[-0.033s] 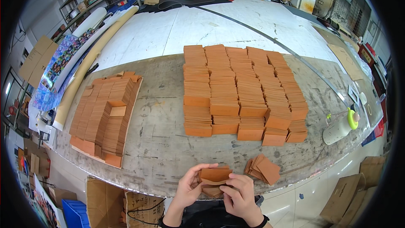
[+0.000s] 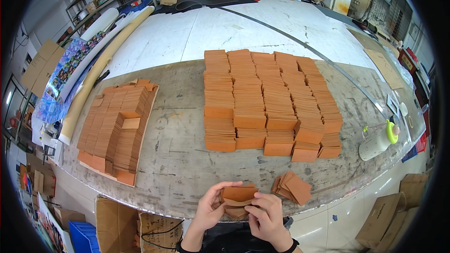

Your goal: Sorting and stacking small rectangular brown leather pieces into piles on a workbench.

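Note:
At the table's near edge, my left hand point(image 2: 209, 207) is closed round one side of a small stack of orange-brown leather pieces point(image 2: 239, 193). My right hand point(image 2: 268, 216) pinches the other side, thumb and fingers at the edges of the upper pieces, which bow apart from those below. Just right of my hands lies a loose fanned pile of the same pieces point(image 2: 292, 188). Beyond it stand long packed rows of leather pieces point(image 2: 276, 98) in several columns. To the left, more rows of pieces point(image 2: 112, 126) fill a board point(image 2: 146, 133).
A pale bottle point(image 2: 375, 147) with a lime-green lid stands at the table's right. A long metal strip point(image 2: 304, 44) crosses the white far surface point(image 2: 178, 35). Rolls of material point(image 2: 105, 65) lie along the left edge. Open cardboard boxes point(image 2: 117, 222) stand below the near edge.

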Available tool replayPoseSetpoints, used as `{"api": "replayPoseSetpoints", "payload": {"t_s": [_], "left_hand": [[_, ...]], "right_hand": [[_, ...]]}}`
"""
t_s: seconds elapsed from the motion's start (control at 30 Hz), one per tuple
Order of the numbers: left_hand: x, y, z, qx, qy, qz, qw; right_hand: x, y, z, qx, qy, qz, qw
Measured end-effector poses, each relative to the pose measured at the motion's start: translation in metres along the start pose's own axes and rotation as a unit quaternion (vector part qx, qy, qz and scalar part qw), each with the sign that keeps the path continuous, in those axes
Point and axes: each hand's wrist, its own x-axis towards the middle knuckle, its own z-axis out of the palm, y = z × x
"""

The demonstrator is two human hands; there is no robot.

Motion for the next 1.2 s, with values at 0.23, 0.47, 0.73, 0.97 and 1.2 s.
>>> {"api": "replayPoseSetpoints", "payload": {"t_s": [0.23,0.47,0.73,0.97,1.2], "left_hand": [[0.001,0.002,-0.001,-0.012,-0.006,0.005,1.0],[-0.001,0.001,0.0,-0.034,0.0,0.007,0.999],[-0.002,-0.002,-0.003,-0.022,0.002,0.001,1.0],[-0.001,0.001,-0.001,-0.04,0.0,-0.009,0.999],[0.0,-0.002,-0.001,-0.022,0.003,0.03,0.999]], "right_hand": [[0.014,-0.009,-0.009,-0.024,-0.031,0.067,0.997],[0.005,-0.006,-0.002,-0.048,-0.045,0.041,0.997],[0.013,-0.01,-0.006,-0.019,-0.04,0.074,0.996],[0.006,-0.004,-0.002,-0.04,-0.072,0.061,0.995],[0.008,-0.005,-0.001,-0.049,-0.042,0.043,0.997]]}}
